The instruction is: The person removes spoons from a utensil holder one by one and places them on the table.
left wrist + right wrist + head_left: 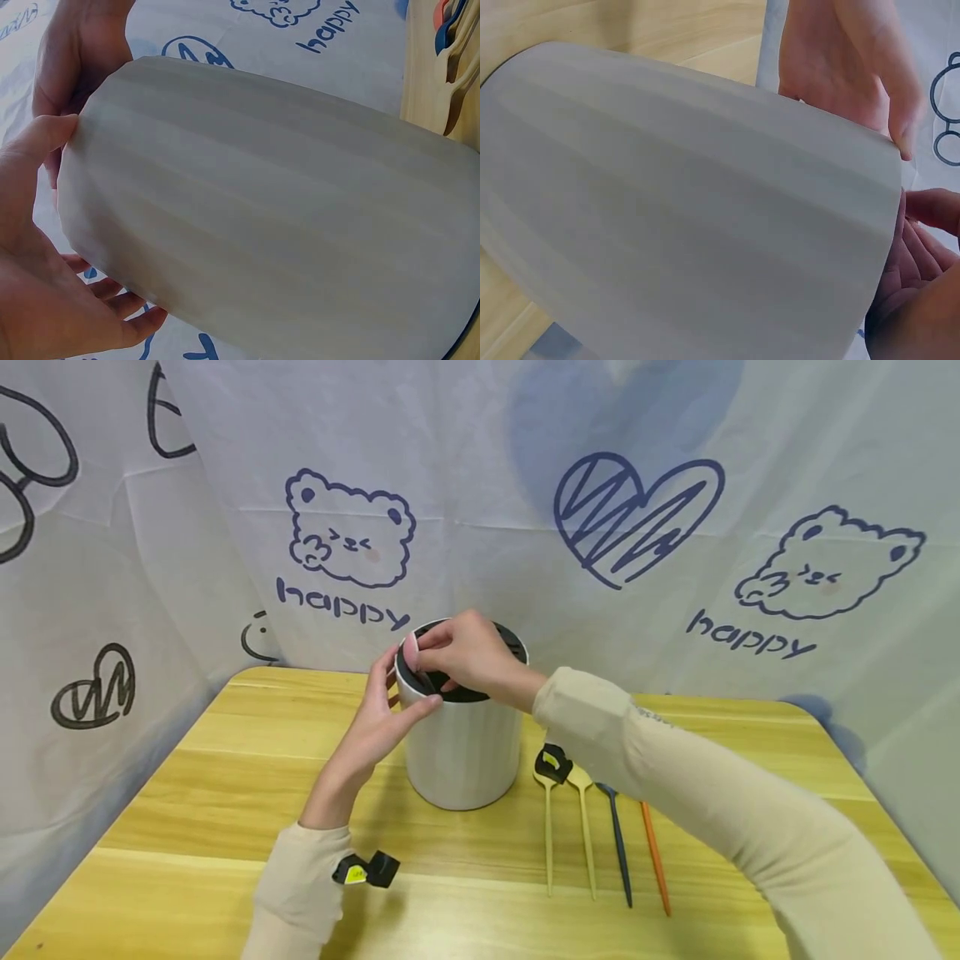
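A white ribbed cylindrical container with a dark slotted top stands upright on the table. My left hand grips its upper left side, thumb on the near rim and fingers around the far left. Over the opening, my right hand pinches a small rounded pink piece at the left rim. The lower part of that piece is hidden, so its kind is unclear. In both wrist views the container's wall fills most of the picture, and the left thumb touches its rim.
To the container's right lie two yellow long-handled spoons, a dark blue utensil and an orange utensil, heads partly under the right sleeve. A printed white cloth hangs behind the wooden table.
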`<state>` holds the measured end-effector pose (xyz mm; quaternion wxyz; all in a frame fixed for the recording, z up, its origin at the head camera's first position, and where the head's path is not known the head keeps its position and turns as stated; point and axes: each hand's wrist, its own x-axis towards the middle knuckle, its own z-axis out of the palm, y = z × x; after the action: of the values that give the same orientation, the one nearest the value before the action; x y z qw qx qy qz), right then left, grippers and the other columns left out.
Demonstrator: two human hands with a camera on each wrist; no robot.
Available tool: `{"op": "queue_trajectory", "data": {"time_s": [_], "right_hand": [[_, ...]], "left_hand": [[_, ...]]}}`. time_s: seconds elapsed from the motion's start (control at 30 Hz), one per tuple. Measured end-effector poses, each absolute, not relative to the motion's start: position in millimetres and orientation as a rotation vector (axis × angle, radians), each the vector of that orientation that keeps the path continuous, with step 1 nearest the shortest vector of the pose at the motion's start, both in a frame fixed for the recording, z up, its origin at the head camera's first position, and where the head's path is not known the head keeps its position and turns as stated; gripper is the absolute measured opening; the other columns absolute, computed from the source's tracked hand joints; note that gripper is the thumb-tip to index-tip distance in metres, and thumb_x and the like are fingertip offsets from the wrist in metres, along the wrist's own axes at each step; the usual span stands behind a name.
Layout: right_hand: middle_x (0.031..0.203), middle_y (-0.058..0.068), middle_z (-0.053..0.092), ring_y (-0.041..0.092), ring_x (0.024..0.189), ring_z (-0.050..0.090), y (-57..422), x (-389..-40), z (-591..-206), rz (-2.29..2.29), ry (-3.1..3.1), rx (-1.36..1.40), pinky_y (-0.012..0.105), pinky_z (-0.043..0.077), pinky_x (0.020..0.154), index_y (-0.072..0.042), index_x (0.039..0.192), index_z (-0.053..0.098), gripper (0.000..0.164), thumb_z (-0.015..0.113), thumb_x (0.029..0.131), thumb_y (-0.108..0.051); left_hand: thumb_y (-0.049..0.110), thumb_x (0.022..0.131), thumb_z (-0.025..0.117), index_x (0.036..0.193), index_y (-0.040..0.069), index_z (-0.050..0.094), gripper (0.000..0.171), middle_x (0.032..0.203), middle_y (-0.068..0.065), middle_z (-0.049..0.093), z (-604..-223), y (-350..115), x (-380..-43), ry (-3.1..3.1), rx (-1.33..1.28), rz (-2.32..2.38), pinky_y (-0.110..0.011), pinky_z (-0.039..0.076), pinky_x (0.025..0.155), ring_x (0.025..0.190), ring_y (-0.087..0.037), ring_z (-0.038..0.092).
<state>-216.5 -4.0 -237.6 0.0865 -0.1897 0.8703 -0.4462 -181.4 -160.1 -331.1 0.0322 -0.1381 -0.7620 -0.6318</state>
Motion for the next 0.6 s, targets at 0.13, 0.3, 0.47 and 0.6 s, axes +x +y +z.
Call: {"op": "queue_trajectory", "data": {"time_s": [0.13,0.3,0.47,0.6], "right_hand": [[0.098,0.005,0.072,0.02,0.081,0.067,-1.4,-218.7,-237.4,-1.316,2.633,-0.559,0.026,0.055,0.06,-0.004,0.109,0.073,0.022,0.068,0.09,-0.015],[0.093,0.005,0.073,0.019,0.076,0.068,1.6,-219.7,-237.7,-1.295,2.677,-0.579,0.025,0.054,0.059,-0.004,0.104,0.074,0.018,0.069,0.088,-0.01],[0.094,0.006,0.073,0.017,0.078,0.067,4.6,-220.0,-238.1,-1.274,2.681,-0.601,0.026,0.054,0.06,-0.003,0.103,0.074,0.018,0.07,0.088,-0.011],[0.094,0.008,0.072,0.019,0.077,0.065,7.7,-221.6,-239.7,-1.284,2.678,-0.637,0.026,0.054,0.059,-0.003,0.104,0.073,0.017,0.069,0.089,-0.011]], "left_hand": [[0.025,0.09,0.065,0.154,0.015,0.009,0.086,0.157,-0.006,0.012,-330.4,-159.7,-180.5,-2.348,-0.417,-1.95,-0.05,0.017,0.112,0.142,-0.024,0.014],[0.025,0.09,0.065,0.154,0.015,0.009,0.085,0.158,-0.006,0.011,-330.6,-160.6,-179.5,-2.352,-0.413,-1.948,-0.05,0.017,0.113,0.142,-0.024,0.013],[0.025,0.09,0.064,0.154,0.015,0.008,0.086,0.158,-0.006,0.01,-331.4,-160.3,-179.3,-2.36,-0.418,-1.946,-0.05,0.016,0.113,0.143,-0.024,0.012],[0.024,0.09,0.064,0.154,0.014,0.008,0.086,0.158,-0.007,0.01,-331.4,-159.6,-179.3,-2.355,-0.423,-1.946,-0.051,0.016,0.113,0.143,-0.025,0.012]]}}
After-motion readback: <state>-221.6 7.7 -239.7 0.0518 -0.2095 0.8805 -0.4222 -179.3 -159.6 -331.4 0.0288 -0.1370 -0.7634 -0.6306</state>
